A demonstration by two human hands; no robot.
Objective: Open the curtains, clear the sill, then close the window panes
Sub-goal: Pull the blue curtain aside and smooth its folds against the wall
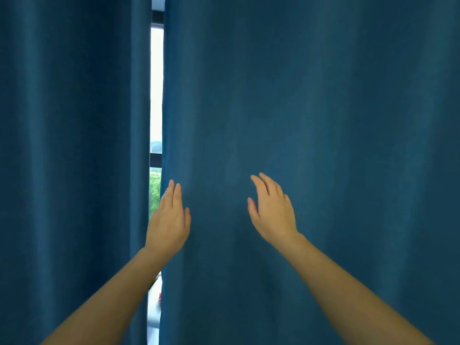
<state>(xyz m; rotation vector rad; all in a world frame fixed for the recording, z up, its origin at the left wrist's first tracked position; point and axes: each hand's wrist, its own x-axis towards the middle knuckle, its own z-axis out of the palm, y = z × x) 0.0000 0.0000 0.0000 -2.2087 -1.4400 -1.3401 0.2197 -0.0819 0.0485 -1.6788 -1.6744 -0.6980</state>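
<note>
Hanging nearly closed, the left blue curtain (74, 158) and right blue curtain (311, 133) leave a narrow gap showing the dark window frame (156, 156) and green trees (154, 190). Head view: left hand (168, 224) at the right curtain's inner edge, fingers straight, grasping nothing. Right hand (272, 215) raised before the right curtain, fingers relaxed, empty; contact with fabric unclear.

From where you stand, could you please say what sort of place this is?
Probably an indoor room at a window: blue curtains hang nearly closed, and their gap shows a dark window frame and green trees outside.
</note>
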